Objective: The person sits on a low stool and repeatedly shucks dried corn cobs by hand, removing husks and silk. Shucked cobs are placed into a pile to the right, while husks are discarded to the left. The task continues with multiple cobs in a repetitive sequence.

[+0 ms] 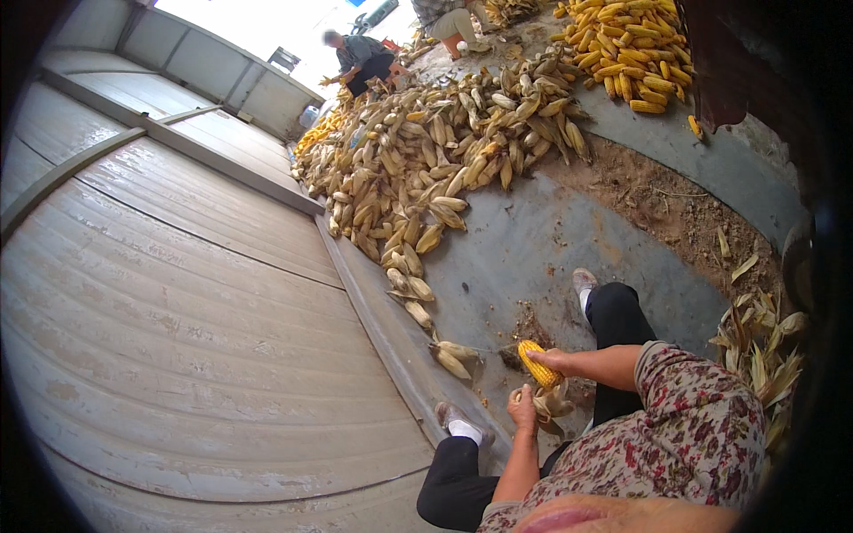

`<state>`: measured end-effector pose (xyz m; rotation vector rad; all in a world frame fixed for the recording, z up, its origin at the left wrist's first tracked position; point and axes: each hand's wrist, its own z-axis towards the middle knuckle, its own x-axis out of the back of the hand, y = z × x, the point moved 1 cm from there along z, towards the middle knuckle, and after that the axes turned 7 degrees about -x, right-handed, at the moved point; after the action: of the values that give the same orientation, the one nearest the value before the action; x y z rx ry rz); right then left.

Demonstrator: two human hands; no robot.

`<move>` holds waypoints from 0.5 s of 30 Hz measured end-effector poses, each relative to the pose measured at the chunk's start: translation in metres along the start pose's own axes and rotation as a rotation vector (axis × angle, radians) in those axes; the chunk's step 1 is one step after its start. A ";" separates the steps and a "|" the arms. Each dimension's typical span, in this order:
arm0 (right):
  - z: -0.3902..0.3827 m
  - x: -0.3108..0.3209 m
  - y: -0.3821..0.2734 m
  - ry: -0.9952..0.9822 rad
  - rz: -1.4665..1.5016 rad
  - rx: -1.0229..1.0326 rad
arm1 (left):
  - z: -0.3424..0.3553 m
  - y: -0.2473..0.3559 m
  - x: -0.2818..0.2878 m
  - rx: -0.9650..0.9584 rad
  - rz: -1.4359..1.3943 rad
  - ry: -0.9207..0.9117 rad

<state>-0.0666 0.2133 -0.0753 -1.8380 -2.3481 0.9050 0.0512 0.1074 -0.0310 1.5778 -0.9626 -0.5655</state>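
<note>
Head view: right hand (553,360) wraps the top of a yellow, kernel-covered corn cob (539,363), held low between the knees. Left hand (522,410) is clenched on the pale dry husk leaves (553,404) hanging off the cob's base. Cob looks stiff, light, bumpy enough to grip well; best held around mid-body. Husk looks papery, tears easily, so take it in a bunch near the stem. Long heap of unhusked cobs (426,169) along the grey concrete floor (533,258); bare yellow cobs (622,44) piled beyond.
</note>
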 end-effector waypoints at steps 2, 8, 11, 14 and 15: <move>0.007 0.007 0.005 0.001 0.019 -0.008 | 0.005 -0.003 0.003 0.040 -0.072 0.023; -0.012 0.005 -0.001 0.058 -0.042 0.009 | -0.003 -0.008 0.006 0.101 -0.069 0.051; 0.000 0.010 0.004 0.073 -0.058 0.008 | -0.002 -0.007 0.000 0.104 -0.054 0.025; -0.003 0.008 0.003 0.065 -0.097 -0.006 | -0.002 -0.010 0.004 0.107 -0.019 0.029; -0.005 0.007 0.003 0.069 -0.103 -0.011 | -0.003 -0.009 0.004 0.120 -0.016 0.034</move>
<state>-0.0640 0.2219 -0.0745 -1.7051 -2.3851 0.8059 0.0580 0.1061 -0.0380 1.6980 -0.9750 -0.4979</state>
